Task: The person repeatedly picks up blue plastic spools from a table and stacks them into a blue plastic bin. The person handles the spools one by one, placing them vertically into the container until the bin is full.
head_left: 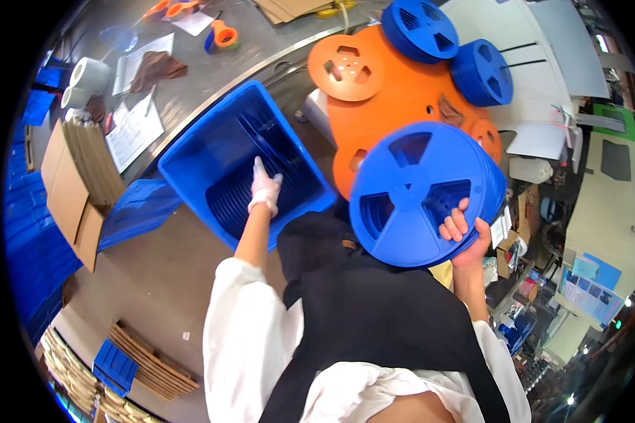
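Observation:
My right hand [473, 247] is bare and grips a thick stack of large blue plastic reels [406, 229] by its lower right edge, fingers hooked into a window of the front reel. The stack is tilted so that its round face shows. To the left, my left hand [264, 192], in a pale glove, reaches into a deep blue bin [197, 151]. Its fingers are stretched out over a row of dark blue reels [231, 204] standing on edge inside. I see nothing held in it, though the hand covers part of the row.
An orange round-lobed table [395, 95] ahead carries more blue reel stacks [420, 32]. At left, a metal workbench [261, 35] holds tape dispensers [224, 34], papers and white rolls [90, 72]. Folded cardboard [67, 183] stands beside the bin. A machine [607, 204] is at right.

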{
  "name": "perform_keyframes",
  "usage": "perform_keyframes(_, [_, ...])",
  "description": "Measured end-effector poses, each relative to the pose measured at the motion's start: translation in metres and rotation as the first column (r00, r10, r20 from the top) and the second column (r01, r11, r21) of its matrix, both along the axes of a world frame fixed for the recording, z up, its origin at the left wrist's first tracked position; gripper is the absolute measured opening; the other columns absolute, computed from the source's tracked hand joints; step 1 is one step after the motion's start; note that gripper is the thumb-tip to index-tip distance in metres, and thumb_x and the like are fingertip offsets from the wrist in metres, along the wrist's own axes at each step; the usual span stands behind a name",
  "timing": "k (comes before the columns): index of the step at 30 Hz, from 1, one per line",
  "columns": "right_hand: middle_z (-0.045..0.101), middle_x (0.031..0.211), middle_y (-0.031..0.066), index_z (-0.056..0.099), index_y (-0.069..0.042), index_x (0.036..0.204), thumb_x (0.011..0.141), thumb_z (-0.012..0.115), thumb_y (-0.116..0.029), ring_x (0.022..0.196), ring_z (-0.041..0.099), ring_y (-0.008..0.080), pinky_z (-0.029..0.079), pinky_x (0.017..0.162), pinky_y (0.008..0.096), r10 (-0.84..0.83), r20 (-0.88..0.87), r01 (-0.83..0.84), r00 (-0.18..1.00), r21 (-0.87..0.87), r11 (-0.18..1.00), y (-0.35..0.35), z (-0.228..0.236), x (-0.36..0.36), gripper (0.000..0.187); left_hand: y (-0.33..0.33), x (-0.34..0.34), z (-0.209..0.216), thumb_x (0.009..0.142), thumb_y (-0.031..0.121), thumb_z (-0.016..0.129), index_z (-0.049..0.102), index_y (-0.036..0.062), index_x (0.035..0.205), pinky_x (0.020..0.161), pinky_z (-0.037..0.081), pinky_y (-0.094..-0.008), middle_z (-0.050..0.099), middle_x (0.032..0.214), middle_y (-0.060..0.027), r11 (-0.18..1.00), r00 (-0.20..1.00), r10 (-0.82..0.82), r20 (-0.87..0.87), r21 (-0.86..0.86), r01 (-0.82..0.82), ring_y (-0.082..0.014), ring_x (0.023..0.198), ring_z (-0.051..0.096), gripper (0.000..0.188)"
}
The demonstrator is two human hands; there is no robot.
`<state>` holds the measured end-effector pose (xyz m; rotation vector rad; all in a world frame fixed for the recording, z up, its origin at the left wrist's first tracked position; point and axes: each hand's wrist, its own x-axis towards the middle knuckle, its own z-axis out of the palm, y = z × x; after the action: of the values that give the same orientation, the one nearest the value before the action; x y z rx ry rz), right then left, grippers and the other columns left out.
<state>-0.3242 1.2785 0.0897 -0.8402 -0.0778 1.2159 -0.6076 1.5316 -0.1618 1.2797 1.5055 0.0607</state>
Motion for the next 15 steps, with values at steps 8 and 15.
perform_keyframes(8, [0.043,0.062,-0.0018,0.041,-0.006,0.103,0.087,0.064,-0.024,0.049,0.045,0.0088,0.038,0.053,0.0256,0.169,-0.190,-0.072,0.967,0.432,0.899,0.012,0.009,0.022,0.033,-0.061,0.032,0.173,0.070,0.014,0.066,0.059,0.0111,0.113,0.105,0.038,-0.0518,0.056,0.121,-0.0113,-0.043,0.421,-0.885,-0.200,0.934,0.354,-0.0311,0.120,0.050,0.043])
perform_keyframes(15, [0.044,0.064,-0.0028,0.044,-0.006,0.106,0.087,0.063,-0.028,0.052,0.045,0.0088,0.040,0.057,0.0278,0.246,-0.153,-0.154,0.957,0.451,0.879,0.020,0.015,0.015,0.035,-0.070,0.008,0.200,0.071,0.016,0.065,0.062,0.0067,0.109,0.100,0.046,-0.0473,0.062,0.111,-0.0114,-0.055,0.380,-0.888,-0.258,0.881,0.470,-0.0311,0.112,0.058,0.039])
